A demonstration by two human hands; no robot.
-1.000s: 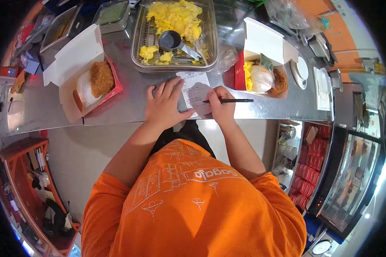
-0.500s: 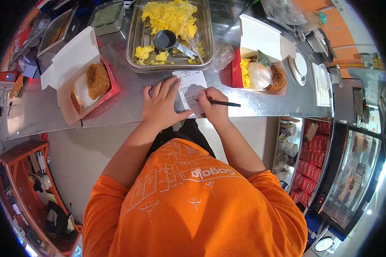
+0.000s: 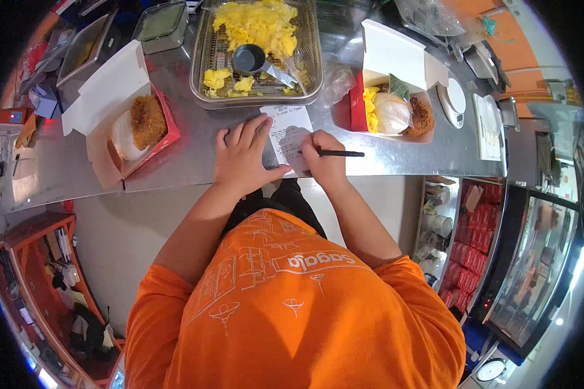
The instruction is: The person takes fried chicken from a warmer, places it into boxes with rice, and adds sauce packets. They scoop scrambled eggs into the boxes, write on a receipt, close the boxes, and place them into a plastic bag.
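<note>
A printed paper receipt [image 3: 291, 133] lies on the metal counter in front of me. My left hand [image 3: 243, 155] rests flat beside it with fingers spread, the thumb and fingertips at its left edge. A black pen [image 3: 341, 153] is gripped in my right hand [image 3: 324, 159], which leans on the receipt's lower right part; the pen's tip is hard to make out. To the left stands an open box [image 3: 169, 133] with a breaded fried piece and wrapped white food. On the right, another open box [image 3: 358, 113] holds yellow egg, a wrapped white portion and a breaded piece.
Behind the receipt is a wire-mesh tray [image 3: 201, 97] of scrambled egg, with a black measuring cup [image 3: 248, 60] in it. A small white scale [image 3: 456, 97] is at right. The counter's front edge [image 3: 201, 185] runs close to my body. Red boxes [image 3: 467, 259] fill a lower shelf.
My right hand and the pen have shifted very slightly, with the pen's back end a touch lower. My left hand stays in place on the receipt's edge.
</note>
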